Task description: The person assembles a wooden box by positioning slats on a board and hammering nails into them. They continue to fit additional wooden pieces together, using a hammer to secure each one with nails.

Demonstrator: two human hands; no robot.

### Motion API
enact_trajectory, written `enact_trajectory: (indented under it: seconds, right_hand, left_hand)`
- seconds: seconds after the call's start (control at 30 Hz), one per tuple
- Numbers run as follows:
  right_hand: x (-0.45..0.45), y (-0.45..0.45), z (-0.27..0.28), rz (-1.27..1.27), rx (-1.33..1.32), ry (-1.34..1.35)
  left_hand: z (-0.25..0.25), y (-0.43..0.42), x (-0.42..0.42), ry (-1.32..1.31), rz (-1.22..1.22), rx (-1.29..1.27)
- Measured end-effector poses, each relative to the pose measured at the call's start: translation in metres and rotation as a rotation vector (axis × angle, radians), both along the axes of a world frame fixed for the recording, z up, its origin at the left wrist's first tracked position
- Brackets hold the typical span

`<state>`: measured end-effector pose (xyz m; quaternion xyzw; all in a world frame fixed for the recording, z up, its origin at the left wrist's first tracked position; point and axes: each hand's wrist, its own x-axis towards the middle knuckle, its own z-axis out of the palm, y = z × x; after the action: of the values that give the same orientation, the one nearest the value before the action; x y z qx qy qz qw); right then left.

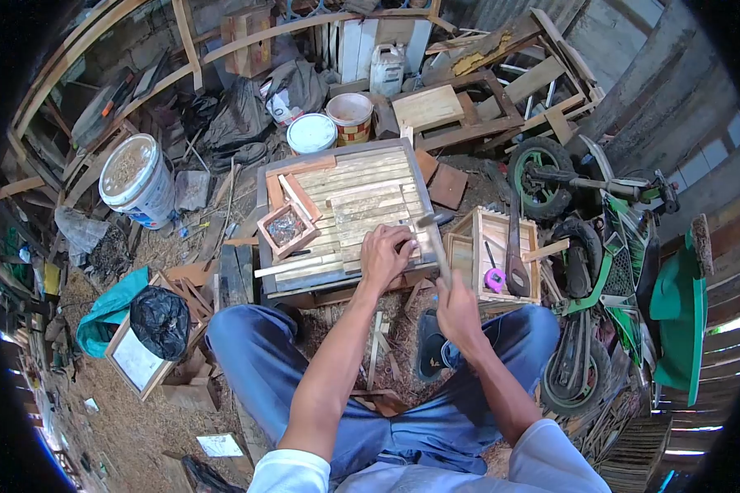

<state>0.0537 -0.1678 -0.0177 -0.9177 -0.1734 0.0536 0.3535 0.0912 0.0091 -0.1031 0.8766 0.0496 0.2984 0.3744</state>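
Note:
My right hand (459, 311) is wrapped around the wooden handle of a hammer (441, 253), whose head is raised beside the low worktable's right edge. Just left of the hammer head, my left hand (386, 256) rests over a panel of wooden slats (368, 215) with its fingers pinched together. What they hold, if anything, is too small to make out. The slatted worktable (353, 168) lies under the panel. A small wooden box (287, 230) of dark bits, apparently nails, sits left of my left hand, near loose wood strips (302, 197).
To the right, a wooden crate (528, 238) carries a pink tape measure (495, 280) and a handsaw (515, 246). Beyond it stands a green small motorbike (608, 255). Buckets (312, 133) are behind the table, and a white bucket (136, 181) is at left. Wood scraps litter the floor.

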Motion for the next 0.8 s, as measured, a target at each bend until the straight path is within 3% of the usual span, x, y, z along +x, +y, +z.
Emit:
enact_trajectory:
  seconds: [0.1, 0.2, 0.3, 0.4, 0.5, 0.6, 0.8]
  right_hand:
    - [-0.001, 0.002, -0.004, -0.044, 0.056, -0.008]
    - [0.007, -0.005, -0.016, 0.029, -0.085, 0.055]
    - [0.001, 0.0, 0.001, -0.01, 0.062, 0.01]
    - [-0.002, 0.002, -0.01, -0.023, -0.023, -0.051]
    - [0.005, -0.004, -0.018, 0.024, -0.13, 0.059]
    - [-0.002, 0.003, 0.002, -0.046, -0.005, 0.034]
    - [0.005, -0.006, -0.019, 0.045, -0.076, 0.017]
  left_hand:
    - [0.002, 0.0, -0.003, 0.038, -0.009, -0.007]
    - [0.003, -0.001, -0.001, 0.032, -0.007, -0.009]
    - [0.0, 0.0, -0.001, 0.002, -0.011, -0.022]
    - [0.0, -0.002, -0.004, 0.003, -0.001, -0.018]
    - [0.004, -0.001, 0.002, -0.016, 0.005, -0.001]
    - [0.002, -0.001, -0.002, -0.011, -0.006, -0.015]
    - [0.001, -0.002, 0.0, -0.009, 0.003, -0.01]
